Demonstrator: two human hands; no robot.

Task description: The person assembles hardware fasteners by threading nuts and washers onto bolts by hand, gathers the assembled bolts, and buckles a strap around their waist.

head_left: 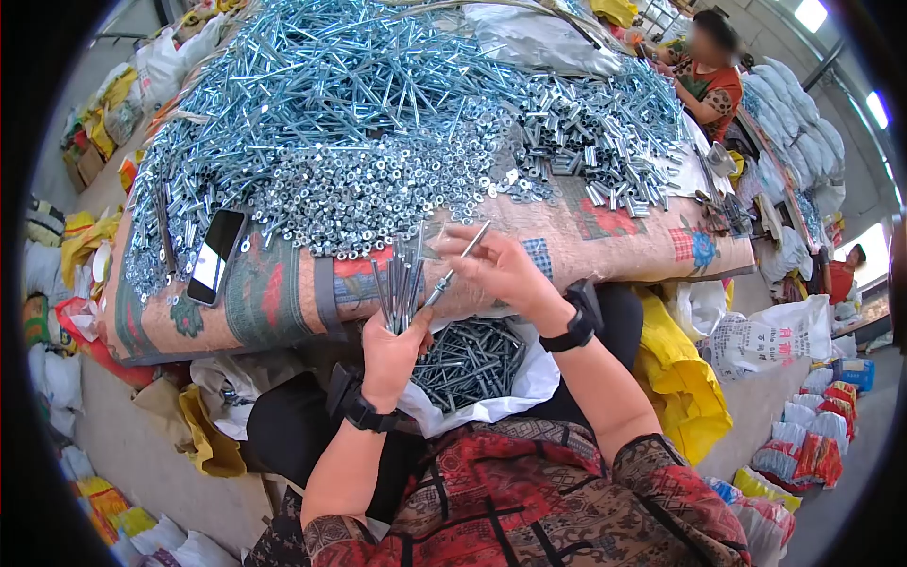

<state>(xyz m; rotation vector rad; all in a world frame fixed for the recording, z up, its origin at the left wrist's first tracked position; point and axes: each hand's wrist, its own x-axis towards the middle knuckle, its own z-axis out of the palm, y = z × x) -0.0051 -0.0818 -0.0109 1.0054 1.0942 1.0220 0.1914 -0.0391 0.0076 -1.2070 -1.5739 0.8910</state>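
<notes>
My left hand (393, 354) is closed around a bundle of metal rods (400, 288) that point upward. One bolt with a nut and sleeve (457, 265) slants up to the right from the thumb of this hand. My right hand (496, 269) is beside that bolt's upper part, its fingers blurred and partly spread; whether they touch it is unclear. Below both hands sits an open white sack (540, 383) with many assembled bolts (470, 364) in it. Loose nuts (354, 194) are heaped on the cloth-covered table (624, 250) beyond my hands.
Long rods (321, 76) and short metal sleeves (586, 128) are piled farther back. A phone (217, 257) lies at the left on the cloth. Yellow sacking (675, 378) hangs at the right. Another person (713, 85) is at the table's far right.
</notes>
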